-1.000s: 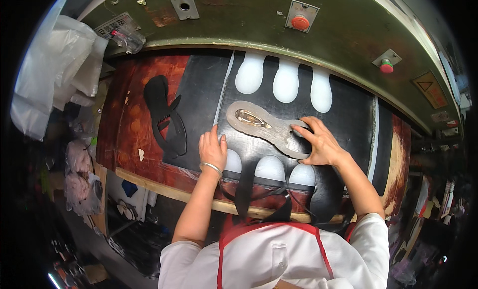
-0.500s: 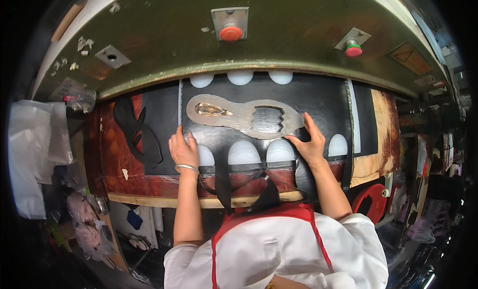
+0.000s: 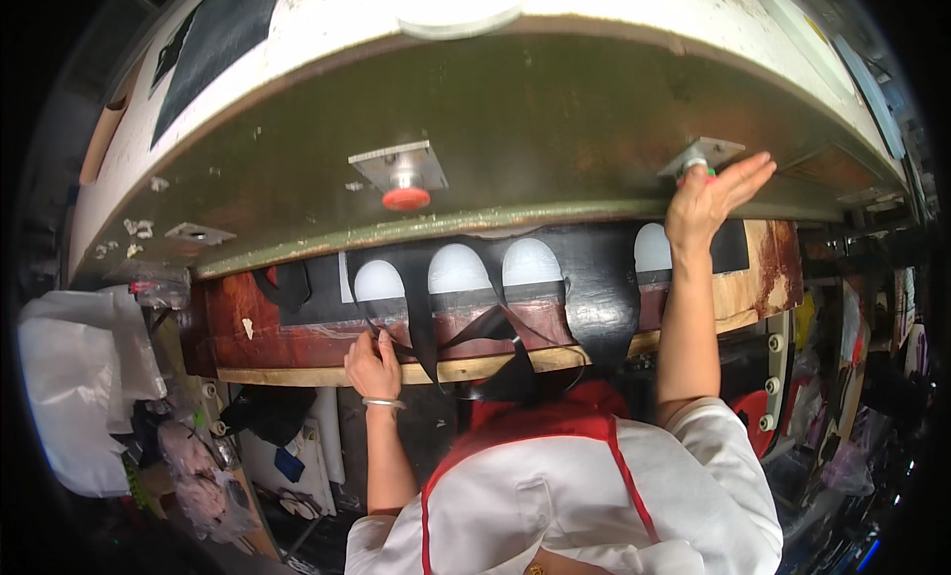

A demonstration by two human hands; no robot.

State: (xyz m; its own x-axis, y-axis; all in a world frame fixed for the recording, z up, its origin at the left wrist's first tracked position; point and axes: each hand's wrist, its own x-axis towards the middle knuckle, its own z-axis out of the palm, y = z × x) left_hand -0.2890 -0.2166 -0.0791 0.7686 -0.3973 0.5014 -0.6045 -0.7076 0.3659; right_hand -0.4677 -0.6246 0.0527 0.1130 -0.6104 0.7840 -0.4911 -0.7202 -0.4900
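My right hand [image 3: 698,207] is raised against the green panel, its palm at the push button [image 3: 697,167] with fingers stretched out. That button is mostly covered by the hand. Down at the board's front edge, my left hand [image 3: 373,365] rests beside a thin strip of the black sheet [image 3: 599,303], fingers slightly apart. The sheet has a row of rounded cut-outs showing white beneath, and loose strips of it hang over the wooden front edge [image 3: 297,375]. No metal shoe-shaped cutting die shows now; the green press head [image 3: 555,109] covers the sheet's far part.
A red mushroom button [image 3: 406,197] juts from the panel left of centre. Clear plastic bags [image 3: 84,377] hang at the left. A black scrap [image 3: 289,286] lies on the board's left part. A red round container [image 3: 755,421] stands below at the right.
My right hand has left the metal cutting die and risen to the right-hand button. My left hand has drawn back to the front edge. The press head now covers the die in view.
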